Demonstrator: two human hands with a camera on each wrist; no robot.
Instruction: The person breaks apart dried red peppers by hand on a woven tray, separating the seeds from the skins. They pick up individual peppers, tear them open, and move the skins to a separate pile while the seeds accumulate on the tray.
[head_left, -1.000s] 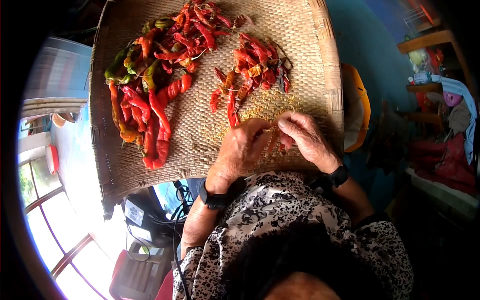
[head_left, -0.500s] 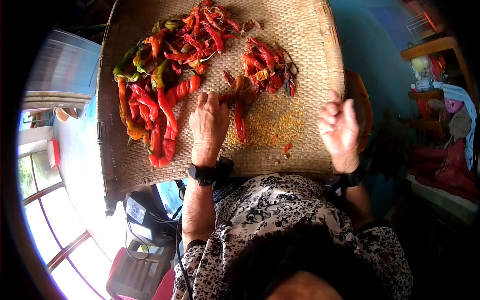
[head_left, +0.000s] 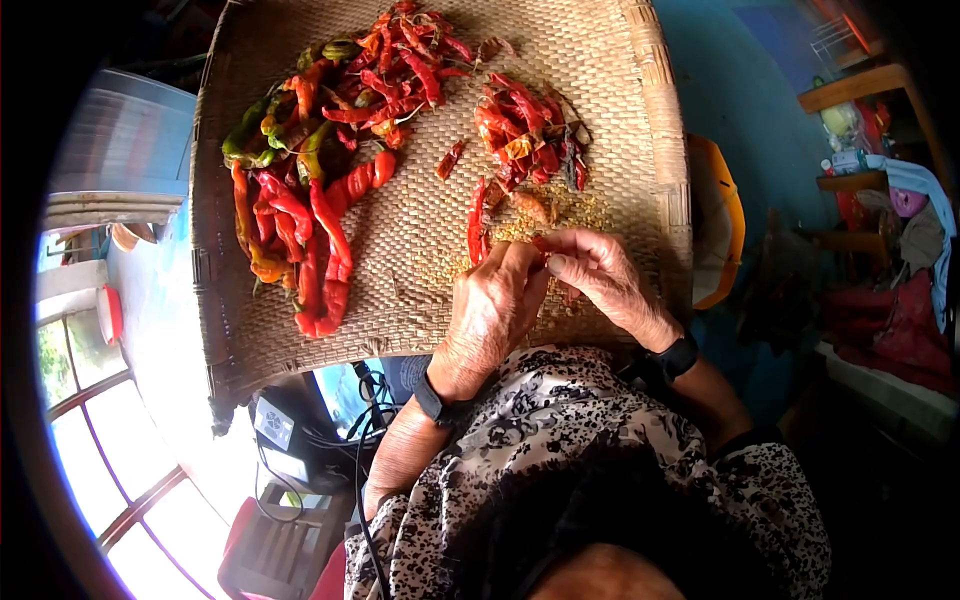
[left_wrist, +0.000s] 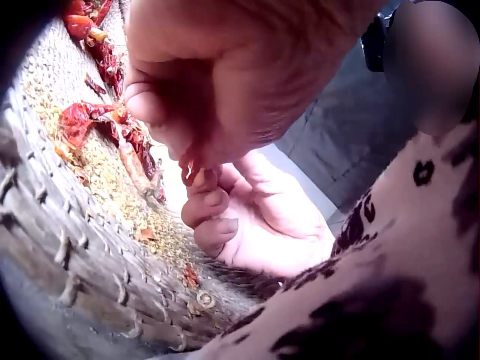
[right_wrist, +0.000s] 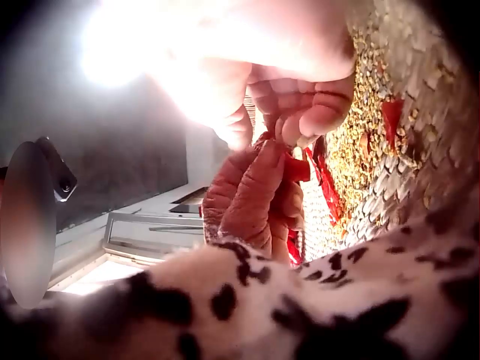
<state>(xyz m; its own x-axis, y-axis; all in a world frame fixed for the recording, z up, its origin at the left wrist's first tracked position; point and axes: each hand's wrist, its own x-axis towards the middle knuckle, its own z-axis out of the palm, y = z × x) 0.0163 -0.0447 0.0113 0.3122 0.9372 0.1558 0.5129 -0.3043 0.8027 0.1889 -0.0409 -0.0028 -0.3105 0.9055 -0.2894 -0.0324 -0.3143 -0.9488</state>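
Note:
My left hand (head_left: 495,305) and right hand (head_left: 608,278) meet over the near side of a woven tray (head_left: 430,215). Between their fingertips is a small dried red chili (right_wrist: 298,169), pinched from both sides and mostly hidden by fingers. In the left wrist view, my right hand (left_wrist: 259,217) has its fingers curled beneath the left one. Yellow seeds (head_left: 575,210) lie scattered around the hands. Just beyond the left fingers is a long red chili (head_left: 476,215), with a pale orange chili skin (head_left: 530,207) beside it.
A pile of dried red chilies (head_left: 525,125) lies near the tray's far right. Fresher red and green peppers (head_left: 300,200) fill the left side, with more red chilies (head_left: 410,70) behind. Outside the tray's right edge stands an orange-rimmed container (head_left: 720,220).
Half a second ago my hands were apart, the left gripping a dark red chili and the right raised at the tray's right edge. Now they are together again with a chili between them.

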